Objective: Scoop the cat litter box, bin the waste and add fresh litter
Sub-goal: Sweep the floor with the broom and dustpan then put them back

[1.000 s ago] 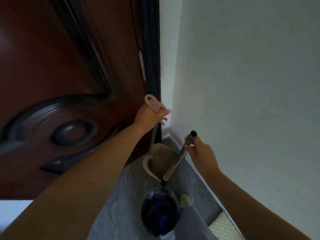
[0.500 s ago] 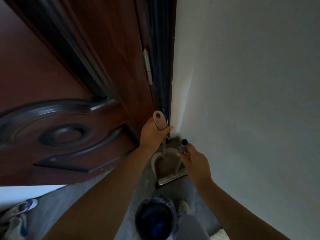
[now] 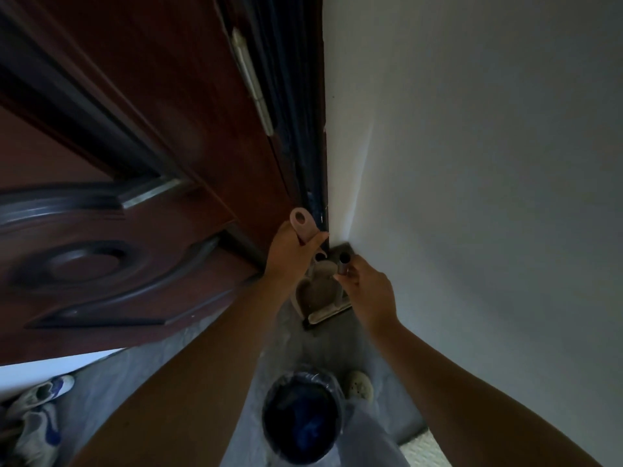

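Observation:
A beige long-handled dustpan (image 3: 315,293) stands on the grey floor in the corner between the door and the white wall. My left hand (image 3: 291,252) grips the top of its pink handle (image 3: 302,224), whose hanging loop sticks up above my fingers. My right hand (image 3: 369,289) holds the dark metal pole (image 3: 344,262) of a floor tool whose flat head (image 3: 328,315) rests at the dustpan's mouth. Below my arms sits a round bin (image 3: 301,417) lined with a dark bag. No litter box is in view.
A dark red panelled door (image 3: 141,183) fills the left side, its hinge edge meeting the white wall (image 3: 472,197). A pair of shoes (image 3: 37,409) lies at the lower left. A small pale object (image 3: 359,384) lies by the bin. A pale mat corner (image 3: 421,449) shows at the bottom right.
The dustpan and pole have gone from tilted over the bin back into the corner and now stand upright. Both hands followed them. The view has tilted toward the door.

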